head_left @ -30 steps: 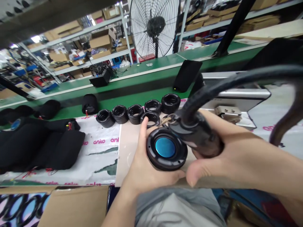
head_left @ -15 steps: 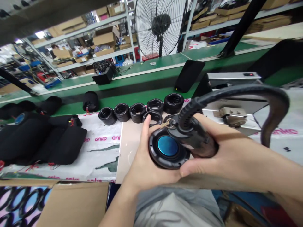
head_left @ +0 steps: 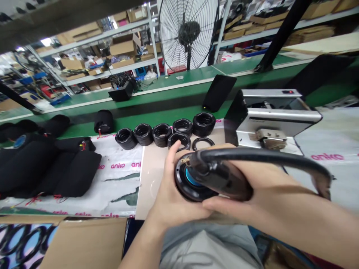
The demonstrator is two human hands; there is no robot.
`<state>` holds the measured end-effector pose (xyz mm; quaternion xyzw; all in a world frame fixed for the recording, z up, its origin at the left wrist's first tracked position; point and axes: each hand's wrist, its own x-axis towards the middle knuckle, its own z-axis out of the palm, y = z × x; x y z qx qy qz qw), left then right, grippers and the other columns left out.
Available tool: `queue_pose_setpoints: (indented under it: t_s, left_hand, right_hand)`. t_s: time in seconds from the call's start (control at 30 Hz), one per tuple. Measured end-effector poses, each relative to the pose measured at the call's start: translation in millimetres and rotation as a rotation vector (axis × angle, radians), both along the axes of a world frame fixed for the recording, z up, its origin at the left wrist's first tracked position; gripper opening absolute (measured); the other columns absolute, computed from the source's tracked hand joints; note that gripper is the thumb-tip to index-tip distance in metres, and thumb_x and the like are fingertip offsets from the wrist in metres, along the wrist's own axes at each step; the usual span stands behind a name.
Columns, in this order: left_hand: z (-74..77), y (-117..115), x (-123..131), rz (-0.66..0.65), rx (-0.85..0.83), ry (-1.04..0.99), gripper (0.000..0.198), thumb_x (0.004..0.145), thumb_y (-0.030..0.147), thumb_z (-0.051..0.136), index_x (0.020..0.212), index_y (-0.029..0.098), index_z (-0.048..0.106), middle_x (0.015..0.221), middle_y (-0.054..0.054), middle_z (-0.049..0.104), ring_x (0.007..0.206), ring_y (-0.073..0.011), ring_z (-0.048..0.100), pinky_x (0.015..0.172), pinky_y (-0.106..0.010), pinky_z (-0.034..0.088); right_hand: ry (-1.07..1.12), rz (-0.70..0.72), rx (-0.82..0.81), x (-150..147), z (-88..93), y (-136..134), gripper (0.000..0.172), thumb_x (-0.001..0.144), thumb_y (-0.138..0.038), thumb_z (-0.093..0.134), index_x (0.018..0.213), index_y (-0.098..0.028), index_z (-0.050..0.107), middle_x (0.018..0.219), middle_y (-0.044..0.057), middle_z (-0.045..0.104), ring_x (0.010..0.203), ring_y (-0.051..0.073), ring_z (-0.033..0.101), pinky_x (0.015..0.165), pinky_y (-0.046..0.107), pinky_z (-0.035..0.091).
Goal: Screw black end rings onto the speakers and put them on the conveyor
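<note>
A round black part (head_left: 183,186) with a shiny blue disc (head_left: 192,177) in its middle is gripped by my left hand (head_left: 174,198), the fingers curved around its side. My right hand (head_left: 252,183) is wrapped round a dark cylindrical tool (head_left: 228,181) with a thick black cable (head_left: 269,155). The tool lies slanted over the round part and hides some of the disc; its working tip is hidden. My right thumb is at the part's near edge. Behind my hands stand several stacks of black rings (head_left: 161,135), and a single ring (head_left: 203,143) lies flat.
Black fabric-covered pieces (head_left: 56,168) with red wires lie at left. A silver metal device (head_left: 277,116) stands at right. An open cardboard box (head_left: 86,239) with black rings is at lower left. Behind are a green bench (head_left: 157,97) and a large fan (head_left: 188,33).
The tool in my right hand has tipped and shifted left over the blue disc, covering more of it. Its cable hangs lower and flatter, and the single flat ring shows more fully.
</note>
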<state>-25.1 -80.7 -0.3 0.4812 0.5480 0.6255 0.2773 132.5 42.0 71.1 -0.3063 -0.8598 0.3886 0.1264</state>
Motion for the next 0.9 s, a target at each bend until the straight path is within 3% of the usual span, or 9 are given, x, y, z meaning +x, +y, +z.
queue_pose_setpoints:
  t_s: [0.1,0.23,0.33,0.43,0.53,0.67,0.73,0.83,0.9]
  left_hand:
    - [-3.4,-0.6,0.0,0.01,0.007,-0.016,0.117,0.063,0.031,0.102,0.162,0.03,0.04,0.152,-0.012,0.068,0.137,-0.0363,0.071,0.12,-0.052,0.057]
    - [-4.2,-3.0,-1.1,0.01,0.027,0.037,0.126,0.057,0.021,0.103,0.164,0.03,0.037,0.15,-0.011,0.069,0.141,-0.0368,0.068,0.121,-0.051,0.056]
    - [-4.7,-4.0,-1.0,0.019,0.055,0.082,0.127,0.058,0.03,0.107,0.164,0.03,0.037,0.152,-0.014,0.067,0.143,-0.0388,0.066,0.121,-0.053,0.056]
    - [-5.4,-2.5,1.0,0.062,0.099,0.082,0.118,0.055,0.047,0.11,0.155,0.03,0.051,0.154,-0.014,0.066,0.14,-0.0391,0.069,0.117,-0.051,0.058]
    - [-5.6,0.7,4.1,0.102,0.161,0.088,0.104,0.054,0.058,0.109,0.143,0.03,0.063,0.143,-0.01,0.074,0.129,-0.0367,0.076,0.111,-0.048,0.063]
    - [-6.8,2.6,7.4,0.167,0.155,0.14,0.09,0.065,0.059,0.104,0.14,0.028,0.066,0.143,-0.01,0.075,0.131,-0.0344,0.075,0.111,-0.045,0.062]
    - [-8.2,0.7,7.5,0.164,0.133,0.143,0.087,0.07,0.059,0.101,0.142,0.028,0.065,0.147,-0.011,0.072,0.135,-0.033,0.072,0.114,-0.042,0.059]
    - [-9.9,-3.6,5.3,0.147,0.123,0.128,0.091,0.067,0.062,0.102,0.144,0.029,0.065,0.147,-0.01,0.073,0.135,-0.0305,0.073,0.113,-0.036,0.058]
    - [-9.9,-3.4,3.3,0.16,0.109,0.137,0.094,0.063,0.06,0.104,0.143,0.029,0.066,0.142,-0.008,0.076,0.129,-0.0277,0.076,0.108,-0.03,0.061]
  right_hand:
    - [0.016,-0.004,0.01,-1.7,-2.5,-4.3,0.058,0.07,-0.046,0.084,0.126,-0.038,0.073,0.121,-0.002,0.077,0.099,0.024,0.076,0.077,0.031,0.064]
    - [0.052,0.014,0.184,0.8,-9.1,-15.3,0.05,0.086,-0.05,0.075,0.134,-0.038,0.069,0.131,0.001,0.073,0.106,0.021,0.076,0.079,0.029,0.066]
    - [0.067,-0.002,0.137,1.6,-10.6,-19.3,0.055,0.082,-0.048,0.081,0.135,-0.04,0.069,0.136,-0.001,0.071,0.109,0.021,0.076,0.082,0.028,0.067]
    - [0.016,-0.042,-0.023,-1.5,-3.8,-16.4,0.06,0.064,-0.029,0.089,0.121,-0.038,0.075,0.118,-0.003,0.076,0.093,0.019,0.075,0.067,0.023,0.062]
    - [-0.047,-0.043,-0.152,-1.6,4.4,-8.7,0.049,0.056,-0.024,0.093,0.101,-0.031,0.077,0.092,-0.004,0.074,0.074,0.013,0.067,0.051,0.016,0.051]
    - [0.258,-0.063,-0.371,14.8,8.6,14.9,0.053,0.06,-0.041,0.099,0.103,-0.023,0.075,0.076,-0.001,0.07,0.063,0.014,0.068,0.05,0.018,0.054]
    - [0.571,-0.19,-0.412,29.0,11.4,33.3,0.051,0.071,-0.051,0.096,0.105,-0.022,0.07,0.072,-0.001,0.069,0.048,0.014,0.062,0.044,0.024,0.051]
    - [0.926,-0.39,-0.276,49.5,20.1,59.6,0.049,0.082,-0.062,0.088,0.106,-0.024,0.067,0.083,0.002,0.071,0.05,0.015,0.062,0.048,0.031,0.054]
    - [0.925,-0.425,-0.207,57.7,26.4,71.2,0.052,0.08,-0.063,0.089,0.106,-0.024,0.067,0.083,0.004,0.07,0.061,0.017,0.067,0.055,0.032,0.056]
